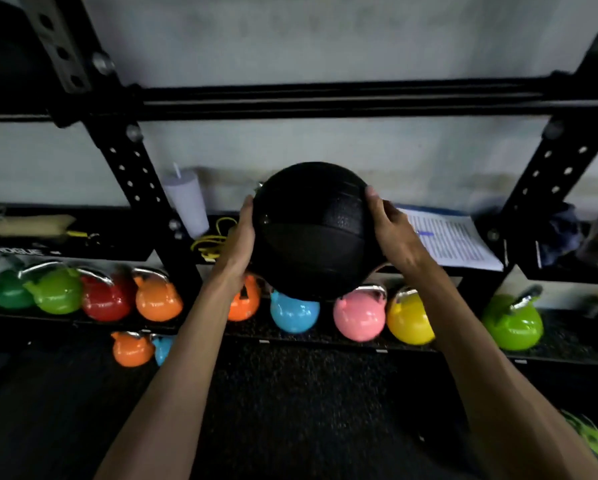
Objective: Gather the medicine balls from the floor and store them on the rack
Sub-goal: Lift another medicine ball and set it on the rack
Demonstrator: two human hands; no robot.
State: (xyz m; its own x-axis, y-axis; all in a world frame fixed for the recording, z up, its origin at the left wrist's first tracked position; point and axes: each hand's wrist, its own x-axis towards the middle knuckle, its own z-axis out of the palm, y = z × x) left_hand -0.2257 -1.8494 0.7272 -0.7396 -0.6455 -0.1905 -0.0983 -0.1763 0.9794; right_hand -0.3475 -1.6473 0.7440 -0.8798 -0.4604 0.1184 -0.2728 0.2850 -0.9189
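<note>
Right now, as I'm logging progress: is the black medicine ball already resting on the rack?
No, the left hand and right hand hold the black medicine ball up in front of the rack.

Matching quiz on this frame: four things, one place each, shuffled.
1 ball
2 cup
3 paper
4 pink kettlebell

a right of the ball, on a shelf
b held between left hand and right hand
c bottom row, between blue kettlebell and yellow kettlebell
d left of the ball, by an upright

Pairs: 1-b, 2-d, 3-a, 4-c
</note>
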